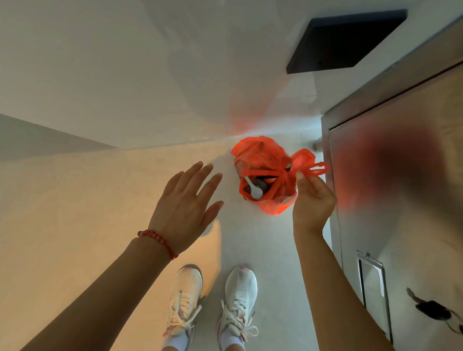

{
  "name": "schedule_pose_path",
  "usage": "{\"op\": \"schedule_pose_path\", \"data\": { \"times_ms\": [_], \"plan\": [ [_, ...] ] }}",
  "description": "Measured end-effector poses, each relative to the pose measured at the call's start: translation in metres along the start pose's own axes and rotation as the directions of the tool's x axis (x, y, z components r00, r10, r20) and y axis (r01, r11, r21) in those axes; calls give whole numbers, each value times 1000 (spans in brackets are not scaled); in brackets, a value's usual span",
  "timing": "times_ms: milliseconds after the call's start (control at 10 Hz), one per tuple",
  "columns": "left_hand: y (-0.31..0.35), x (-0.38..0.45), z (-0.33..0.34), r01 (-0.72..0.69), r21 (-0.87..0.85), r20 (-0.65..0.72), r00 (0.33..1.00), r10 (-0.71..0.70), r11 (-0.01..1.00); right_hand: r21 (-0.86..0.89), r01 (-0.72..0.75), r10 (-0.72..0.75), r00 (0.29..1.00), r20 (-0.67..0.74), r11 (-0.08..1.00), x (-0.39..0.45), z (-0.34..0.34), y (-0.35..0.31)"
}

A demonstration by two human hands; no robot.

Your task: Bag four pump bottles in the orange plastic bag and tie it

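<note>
The right hand [314, 200] pinched the knotted orange plastic bag [267, 176]; the left hand [184, 207] hovered open, holding nothing. Tying seemed done; setting down probably remained.

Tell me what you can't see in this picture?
- Head view: how many pump bottles are inside the orange bag; the plastic hides all but one white pump top.
- Right hand: its fingertips are hidden behind the bag's handles.
- Metal door: reflections are only blurs.
- Left hand holds nothing.
</note>
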State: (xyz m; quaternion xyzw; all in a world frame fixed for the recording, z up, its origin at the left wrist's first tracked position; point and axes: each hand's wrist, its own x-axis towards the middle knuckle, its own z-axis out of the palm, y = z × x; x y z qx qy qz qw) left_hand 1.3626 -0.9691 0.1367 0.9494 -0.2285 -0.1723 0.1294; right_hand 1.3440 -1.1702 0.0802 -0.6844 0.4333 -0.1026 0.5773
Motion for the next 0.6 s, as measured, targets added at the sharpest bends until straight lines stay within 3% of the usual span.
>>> {"op": "schedule_pose_path", "data": {
  "times_ms": [100,300,500,600],
  "plan": [
    [2,-4,0,-2,0,-1,1000,2,1000,222,-129,132,991,1,966,-1,-8,1],
    [6,-12,-4,13,-5,7,1000,-13,1000,233,-119,104,992,77,965,-22,-20,-4],
    [15,-27,-24,33,-25,10,999,-33,999,-47,91,-83,986,145,995,-53,-33,-24],
    [23,-35,-41,35,-23,-10,999,-35,999,-224,169,-138,980,146,960,-68,-45,-40]
  ]
}}
